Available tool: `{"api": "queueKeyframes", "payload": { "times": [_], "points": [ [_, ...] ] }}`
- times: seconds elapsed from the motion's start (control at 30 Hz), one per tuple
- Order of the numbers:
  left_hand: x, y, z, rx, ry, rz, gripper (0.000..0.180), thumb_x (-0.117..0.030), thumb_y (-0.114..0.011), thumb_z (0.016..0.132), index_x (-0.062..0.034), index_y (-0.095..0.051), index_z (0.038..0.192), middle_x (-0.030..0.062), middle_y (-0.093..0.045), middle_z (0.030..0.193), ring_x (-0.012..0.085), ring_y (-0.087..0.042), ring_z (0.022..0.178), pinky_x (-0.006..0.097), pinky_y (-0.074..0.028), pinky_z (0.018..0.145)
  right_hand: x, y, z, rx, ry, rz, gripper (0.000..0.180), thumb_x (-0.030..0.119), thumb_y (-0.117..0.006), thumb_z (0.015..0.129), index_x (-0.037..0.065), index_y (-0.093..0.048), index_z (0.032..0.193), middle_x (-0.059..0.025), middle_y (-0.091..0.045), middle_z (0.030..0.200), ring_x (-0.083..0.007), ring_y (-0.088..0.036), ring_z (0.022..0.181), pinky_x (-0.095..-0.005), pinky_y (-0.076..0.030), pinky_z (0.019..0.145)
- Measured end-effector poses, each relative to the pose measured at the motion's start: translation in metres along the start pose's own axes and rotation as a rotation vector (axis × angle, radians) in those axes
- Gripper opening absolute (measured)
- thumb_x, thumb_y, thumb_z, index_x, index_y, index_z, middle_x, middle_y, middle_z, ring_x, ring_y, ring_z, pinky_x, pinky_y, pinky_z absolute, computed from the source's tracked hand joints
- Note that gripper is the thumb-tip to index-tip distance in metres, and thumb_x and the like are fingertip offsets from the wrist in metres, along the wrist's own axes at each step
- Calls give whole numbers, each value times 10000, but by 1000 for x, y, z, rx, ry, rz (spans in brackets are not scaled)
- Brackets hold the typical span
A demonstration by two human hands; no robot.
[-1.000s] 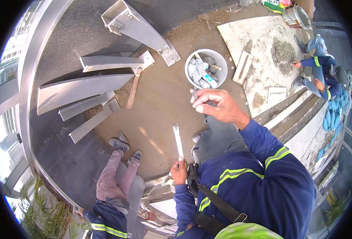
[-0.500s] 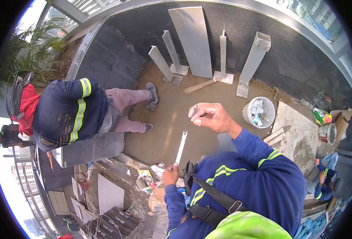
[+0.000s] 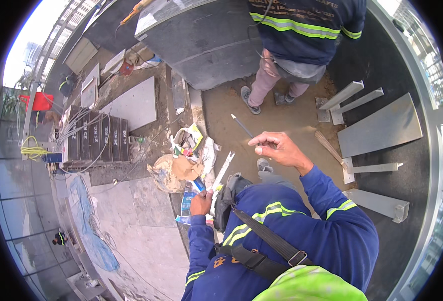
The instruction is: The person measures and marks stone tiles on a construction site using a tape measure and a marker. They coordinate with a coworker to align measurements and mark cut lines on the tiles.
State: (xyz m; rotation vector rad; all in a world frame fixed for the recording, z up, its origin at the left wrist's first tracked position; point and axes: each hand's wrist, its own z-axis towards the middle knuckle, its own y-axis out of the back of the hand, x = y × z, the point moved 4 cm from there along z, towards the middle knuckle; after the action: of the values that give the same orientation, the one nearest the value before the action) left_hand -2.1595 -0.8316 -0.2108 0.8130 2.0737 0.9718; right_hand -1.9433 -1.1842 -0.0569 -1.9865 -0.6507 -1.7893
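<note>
My right hand (image 3: 281,149) pinches a slim dark pencil (image 3: 242,126) between thumb and fingertips, its pale tip pointing away to the upper left. The pencil is held in the air over the grey mortar floor (image 3: 226,108). Lower and to the left, my left hand (image 3: 200,203) is closed around the near end of a thin white ruler-like strip (image 3: 224,169). The strip slants up and away, its far end free. Close by my left hand lie blue-and-white packaging (image 3: 187,200) and torn brown paper (image 3: 184,168).
A co-worker (image 3: 299,25) stands on the mortar ahead. Metal posts (image 3: 377,168) and a wide grey board (image 3: 382,128) are along the dark wall at right, beside a bundle of thin sticks (image 3: 330,148). Stacked dark boxes (image 3: 93,140) with loose cables and a blue sheet (image 3: 88,220) are at left.
My view has swung left, bringing the stacked boxes and blue sheet closer in. The pencil has turned to show its length. Both hands keep hold of their things.
</note>
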Motion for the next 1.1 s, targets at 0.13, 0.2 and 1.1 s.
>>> {"api": "queueKeyframes", "payload": {
  "times": [0.13, 0.2, 1.1],
  "points": [
    [49, 7, -26, -77, 299, -23, 557, -573, -611, 989, -46, -794, 997, 237, -768, 926, 439, -739, 971, 510, -555, 878, 2, -53, 67, 397, 98, 62, 337, 312, -768, 983, 96, -773, 1241, 2, -692, 956, -115, -586, 810, -304, -487, 734],
    [64, 6, -34, -47, 406, -66, 554, -583, -609, 982, -68, -802, 1054, 251, -768, 993, 458, -729, 1014, 527, -552, 899, -3, -77, 98, 525, 41, 45, 357, 344, -756, 990, 87, -769, 1238, -16, -692, 985, -144, -602, 846, -332, -497, 766],
    [60, 365, 469, -185, 157, -227, 491, -544, -620, 992, -85, -791, 1001, 256, -749, 948, 476, -713, 928, 551, -546, 796, -63, -182, 648, 83, -255, -224, 506, 435, -726, 983, 49, -617, 1291, -3, -600, 823, -118, -534, 696, -334, -461, 637]
  ]
}}
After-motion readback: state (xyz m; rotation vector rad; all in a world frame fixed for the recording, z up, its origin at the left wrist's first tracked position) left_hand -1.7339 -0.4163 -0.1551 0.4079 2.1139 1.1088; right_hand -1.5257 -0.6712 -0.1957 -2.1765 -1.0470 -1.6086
